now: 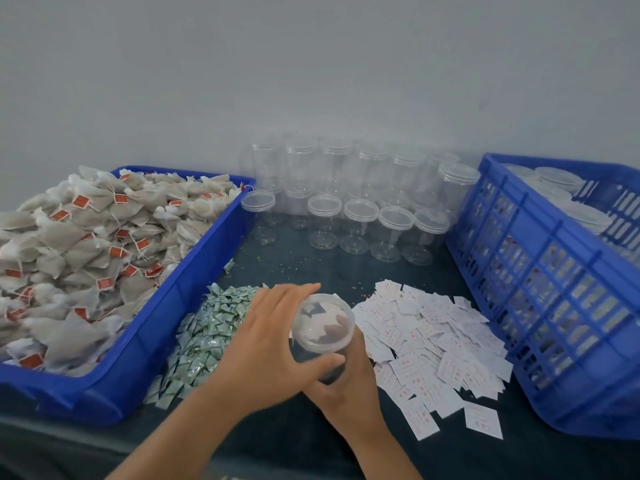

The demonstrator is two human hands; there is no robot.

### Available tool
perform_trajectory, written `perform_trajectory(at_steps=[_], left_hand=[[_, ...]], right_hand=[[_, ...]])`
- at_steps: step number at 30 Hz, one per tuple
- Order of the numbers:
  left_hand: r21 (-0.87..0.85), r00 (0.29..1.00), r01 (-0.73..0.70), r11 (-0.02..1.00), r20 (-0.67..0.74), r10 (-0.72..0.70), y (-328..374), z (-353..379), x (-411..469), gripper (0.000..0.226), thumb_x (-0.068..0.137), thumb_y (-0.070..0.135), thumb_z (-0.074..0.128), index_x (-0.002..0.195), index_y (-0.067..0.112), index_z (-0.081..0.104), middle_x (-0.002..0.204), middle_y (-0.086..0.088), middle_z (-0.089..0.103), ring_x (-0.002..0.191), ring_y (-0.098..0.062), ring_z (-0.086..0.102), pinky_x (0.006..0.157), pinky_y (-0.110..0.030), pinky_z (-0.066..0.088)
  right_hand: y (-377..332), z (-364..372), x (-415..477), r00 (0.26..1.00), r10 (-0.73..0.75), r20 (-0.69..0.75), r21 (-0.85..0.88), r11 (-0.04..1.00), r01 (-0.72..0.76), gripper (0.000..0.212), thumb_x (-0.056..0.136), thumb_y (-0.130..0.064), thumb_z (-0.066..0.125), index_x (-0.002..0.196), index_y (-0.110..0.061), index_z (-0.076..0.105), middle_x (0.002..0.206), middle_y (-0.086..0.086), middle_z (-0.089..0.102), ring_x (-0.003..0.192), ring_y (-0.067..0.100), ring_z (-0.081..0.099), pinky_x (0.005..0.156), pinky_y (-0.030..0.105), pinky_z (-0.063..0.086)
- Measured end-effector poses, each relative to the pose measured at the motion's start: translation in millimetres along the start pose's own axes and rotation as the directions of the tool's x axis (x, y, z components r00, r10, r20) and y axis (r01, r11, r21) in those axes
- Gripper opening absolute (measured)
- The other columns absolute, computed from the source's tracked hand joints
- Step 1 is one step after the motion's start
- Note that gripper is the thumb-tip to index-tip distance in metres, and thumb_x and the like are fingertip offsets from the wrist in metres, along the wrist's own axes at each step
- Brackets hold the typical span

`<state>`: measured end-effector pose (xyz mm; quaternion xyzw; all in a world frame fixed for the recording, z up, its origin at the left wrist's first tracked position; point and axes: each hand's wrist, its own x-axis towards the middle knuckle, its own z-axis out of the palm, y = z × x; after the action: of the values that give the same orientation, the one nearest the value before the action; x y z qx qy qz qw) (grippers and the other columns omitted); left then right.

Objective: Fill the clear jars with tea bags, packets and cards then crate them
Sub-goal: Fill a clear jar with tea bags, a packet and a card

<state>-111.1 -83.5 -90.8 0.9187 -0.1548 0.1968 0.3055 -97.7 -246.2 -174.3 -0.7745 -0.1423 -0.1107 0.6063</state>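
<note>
The scene is lit evenly by soft, diffuse light; only faint shadows are cast on the dark worktop [485, 455]. The wall [311, 64] is rendered flat grey. The jars [360, 188] at the back are softly blurred, and the rails of the crate [554, 289] are bowed by wide-angle distortion at the right edge

Blue tray [194, 282]: shallow, solid-walled plastic; it lay at the left of the view, heaped full, with its long side running away toward the back.
Surface [536, 459]: a dark, greenish-black covering; it ran under the blue tray and spread to its right and in front of it.
Specks [291, 263]: small pale crumbs, scattered on the surface just right of the blue tray's far end.
Wall [311, 64]: plain pale grey; it rose behind the blue tray and filled the upper part of the view.
</note>
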Motion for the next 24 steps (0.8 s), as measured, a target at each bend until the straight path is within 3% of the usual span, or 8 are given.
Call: perform_trajectory(at_steps=[2, 4, 7, 10, 13, 17, 20, 24], left_hand=[[0.028, 0.994, -0.101, 0.995, 0.055, 0.099, 1.6, -16.6, 7.8, 0.09, 0.073, 0.084, 0.072, 0.148, 0.044, 0.043, 0.146, 0.036, 0.032, 0.141, 0.004, 0.029, 0.105, -0.008, 0.027], [0.023, 0.949, -0.223, 0.974, 0.232, 0.212, 3.5, -29.2, 17.5, 0.081, 0.077, 0.082, 0.071, 0.146, 0.045, 0.051, 0.154, 0.033, 0.034, 0.147, 0.003, 0.029, 0.11, -0.007, 0.024], [0.029, 0.9, -0.316, 0.948, 0.326, 0.29, 9.9, -24.3, 17.2, 0.049, 0.084, 0.062, 0.074, 0.129, 0.043, 0.068, 0.134, 0.029, 0.059, 0.127, 0.006, 0.051, 0.106, -0.018, 0.043], [0.02, 0.967, -0.197, 0.98, 0.17, 0.191, 17.1, -8.2, 6.0, 0.029, 0.085, 0.045, 0.073, 0.113, 0.038, 0.074, 0.115, 0.027, 0.066, 0.111, 0.003, 0.059, 0.095, -0.028, 0.052], [-0.009, 0.999, -0.036, 0.999, 0.039, 0.036, 17.1, 2.2, -5.3, 0.022, 0.085, 0.044, 0.069, 0.106, 0.037, 0.072, 0.109, 0.027, 0.067, 0.107, 0.002, 0.06, 0.093, -0.028, 0.052], [-0.004, 0.967, 0.215, 0.977, -0.141, -0.214, 26.7, 10.0, -14.4, 0.016, 0.089, 0.049, 0.062, 0.102, 0.039, 0.064, 0.102, 0.026, 0.063, 0.096, 0.001, 0.061, 0.082, -0.023, 0.051], [0.046, 0.941, 0.33, 0.943, -0.088, -0.326, 36.1, 7.5, -14.1, 0.028, 0.091, 0.06, 0.056, 0.111, 0.041, 0.055, 0.111, 0.024, 0.057, 0.1, -0.006, 0.06, 0.084, -0.029, 0.051], [0.363, 0.917, 0.21, 0.908, 0.248, -0.311, 38.8, -7.8, -16.6, 0.087, 0.079, 0.077, 0.054, 0.149, 0.036, 0.026, 0.148, 0.009, 0.033, 0.121, -0.019, 0.057, 0.093, -0.034, 0.052]], right_hand=[[-2.4, -0.5, -1.9, 0.997, -0.01, 0.07, 0.012, 1.0, 0.009, 0.09, 0.074, -0.036, 0.097, 0.15, -0.041, 0.048, 0.138, -0.013, 0.066, 0.127, 0.013, 0.067, 0.094, 0.026, 0.059], [-1.5, 1.1, -3.3, 0.988, -0.015, 0.155, -0.047, 0.999, 0.022, 0.084, 0.073, -0.037, 0.096, 0.144, -0.038, 0.051, 0.125, -0.011, 0.071, 0.113, 0.014, 0.072, 0.087, 0.026, 0.06], [5.0, 1.9, -4.4, 0.98, 0.022, 0.198, -0.072, 0.997, -0.008, 0.075, 0.073, -0.033, 0.092, 0.137, -0.035, 0.054, 0.118, -0.01, 0.073, 0.108, 0.016, 0.073, 0.086, 0.036, 0.062], [7.9, 0.4, -5.1, 0.983, 0.024, 0.184, -0.12, 0.993, -0.001, 0.081, 0.067, -0.034, 0.094, 0.135, -0.043, 0.051, 0.124, -0.016, 0.069, 0.116, 0.01, 0.07, 0.09, 0.028, 0.059], [4.3, 1.5, -5.1, 0.98, 0.006, 0.199, -0.182, 0.983, 0.031, 0.081, 0.063, -0.041, 0.092, 0.13, -0.053, 0.049, 0.119, -0.026, 0.069, 0.108, -0.001, 0.07, 0.078, 0.012, 0.053], [1.6, 6.1, -5.1, 0.983, -0.077, 0.164, -0.193, 0.975, 0.109, 0.068, 0.066, -0.053, 0.094, 0.123, -0.04, 0.058, 0.112, -0.019, 0.067, 0.102, 0.009, 0.068, 0.08, 0.02, 0.054], [-1.3, 7.6, -7.4, 0.992, -0.074, 0.105, -0.188, 0.978, 0.093, 0.064, 0.069, -0.053, 0.089, 0.121, -0.03, 0.06, 0.109, -0.019, 0.064, 0.098, 0.008, 0.064, 0.08, 0.024, 0.053], [1.4, 3.2, -10.6, 0.995, -0.063, 0.08, -0.107, 0.992, 0.072, 0.066, 0.073, -0.047, 0.091, 0.13, -0.033, 0.059, 0.119, -0.02, 0.069, 0.107, 0.01, 0.069, 0.086, 0.026, 0.056]])
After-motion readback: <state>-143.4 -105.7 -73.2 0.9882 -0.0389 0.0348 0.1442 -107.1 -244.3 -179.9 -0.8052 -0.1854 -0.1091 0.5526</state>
